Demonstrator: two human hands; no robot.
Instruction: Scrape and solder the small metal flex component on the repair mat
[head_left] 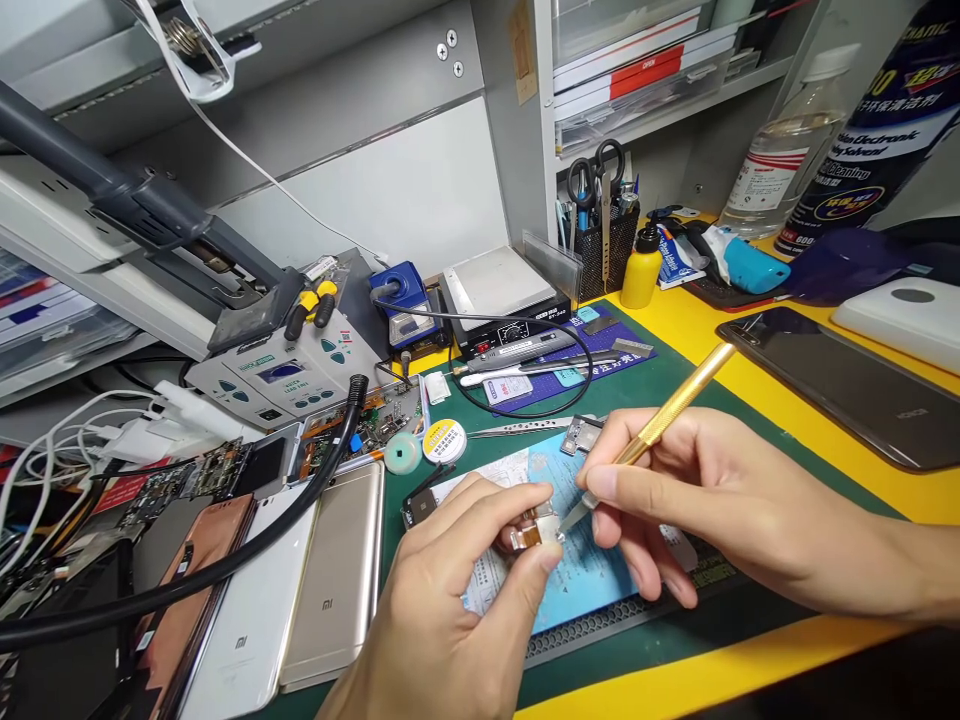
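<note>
My left hand [450, 590] pinches a small metal phone part [534, 528] with an orange flex strip between thumb and forefinger, above a light blue mat [592, 575]. My right hand [697, 500] grips a brass-handled craft knife [671, 408] like a pen. Its blade tip [571, 517] touches the right side of the small part. Both hands hover over a green cutting mat [675, 385] on the yellow bench.
Several phone back covers [330, 590] and circuit boards [375, 425] lie at the left under a thick black hose [225, 565]. A soldering station [289, 375], hot plate [499, 285], tweezers [517, 428], solder wick rolls [444, 440], a dark phone [855, 385] and bottles [780, 160] surround the mat.
</note>
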